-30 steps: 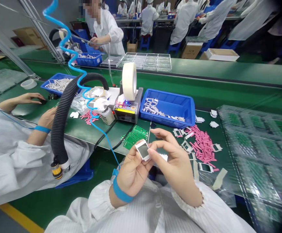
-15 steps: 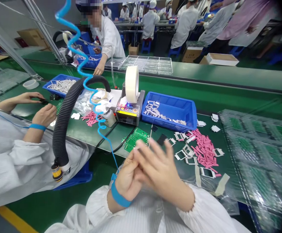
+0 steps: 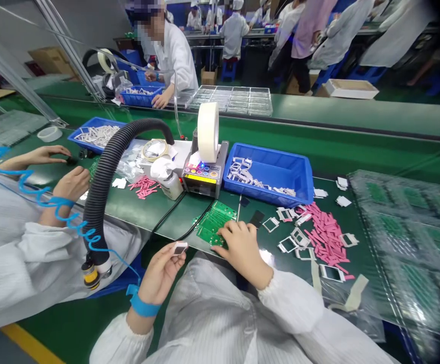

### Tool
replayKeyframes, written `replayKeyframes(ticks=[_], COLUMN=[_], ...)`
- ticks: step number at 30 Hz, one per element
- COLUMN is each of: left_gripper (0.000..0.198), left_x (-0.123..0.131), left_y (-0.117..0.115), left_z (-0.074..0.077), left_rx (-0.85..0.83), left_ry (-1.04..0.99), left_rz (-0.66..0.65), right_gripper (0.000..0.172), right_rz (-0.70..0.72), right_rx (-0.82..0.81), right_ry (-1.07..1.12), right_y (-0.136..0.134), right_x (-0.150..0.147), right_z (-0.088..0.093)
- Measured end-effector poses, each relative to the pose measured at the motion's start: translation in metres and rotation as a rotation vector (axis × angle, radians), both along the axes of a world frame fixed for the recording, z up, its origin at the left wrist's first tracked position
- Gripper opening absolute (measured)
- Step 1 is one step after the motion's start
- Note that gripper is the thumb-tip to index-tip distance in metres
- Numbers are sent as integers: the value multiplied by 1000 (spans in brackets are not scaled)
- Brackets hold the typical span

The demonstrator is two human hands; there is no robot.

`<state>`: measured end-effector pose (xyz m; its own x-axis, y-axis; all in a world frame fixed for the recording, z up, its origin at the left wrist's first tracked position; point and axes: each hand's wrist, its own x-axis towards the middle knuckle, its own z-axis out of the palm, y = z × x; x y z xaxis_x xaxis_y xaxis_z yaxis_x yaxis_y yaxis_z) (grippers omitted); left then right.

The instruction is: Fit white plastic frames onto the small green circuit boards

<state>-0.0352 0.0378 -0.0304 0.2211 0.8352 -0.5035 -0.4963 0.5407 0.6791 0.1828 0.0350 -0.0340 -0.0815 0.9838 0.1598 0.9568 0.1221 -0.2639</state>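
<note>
Between the thumb and fingers of my left hand (image 3: 162, 273) is a small white-framed display (image 3: 180, 247) with a dark face, held just off the table's front edge. A blue band circles that wrist. My right hand (image 3: 244, 247) is at the near right corner of a green circuit board panel (image 3: 210, 225), its thumb and curled fingers on the board; the fingertips are partly hidden. Right of this hand lie a dark flat piece (image 3: 257, 218), several white frames (image 3: 288, 244) and a pile of pink strips (image 3: 324, 232).
A blue bin (image 3: 273, 162) of white frames stands behind, beside a tape dispenser (image 3: 202, 177) and a white bottle (image 3: 171, 185). Clear trays (image 3: 397, 222) of green boards line the right. A black hose (image 3: 104, 187) arches at left, near a co-worker's hands (image 3: 71, 182).
My hands have parted. The left moved left and down, now showing the white-framed display; the right came down onto the circuit board. The coiled blue cord swung left.
</note>
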Motion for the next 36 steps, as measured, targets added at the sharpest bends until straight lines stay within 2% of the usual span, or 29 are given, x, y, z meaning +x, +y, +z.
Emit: replayKeyframes(ticks=[5,8,12,15,18,20,21,23,25,27,29,32,36], left_gripper=[34,42,33,37,48,50,51,54,51,42,35,35,41], left_x=[2,8,24,39,55,65,69,77,85,90,92,92,89], left_y=[11,15,19,20,17,13,10,5,-1,-7,-12,-16,-16], left_z=[2,5,8,11,19,26,30,34,35,33,31,30,35], left_rx=[35,96,169,172,166,138,118,83,75,80,71,45,30], left_ry=[8,-35,-75,-97,-172,-272,-323,-410,-487,-545,-559,-516,-434], left_rz=[-30,-80,-161,-231,-326,-422,-473,-563,-632,-695,-731,-718,-703], right_gripper=[20,16,11,17,24,24,24,23,19,11,7,8,7], right_rz=[-11,-27,-79,-116,-130,-63,17,257,445,462,395,372,429], right_rx=[6,7,5,16,42,86,104,97,37,1,1,45,156], right_ry=[4,61,197,331,465,623,710,850,892,891,877,870,795], right_y=[-3,-5,-4,-7,-17,-25,-28,-30,-28,-24,-21,-19,-19], right_x=[-8,2,27,44,52,52,52,51,51,51,51,50,47], right_z=[-10,-11,-8,4,32,57,69,90,103,107,106,101,98])
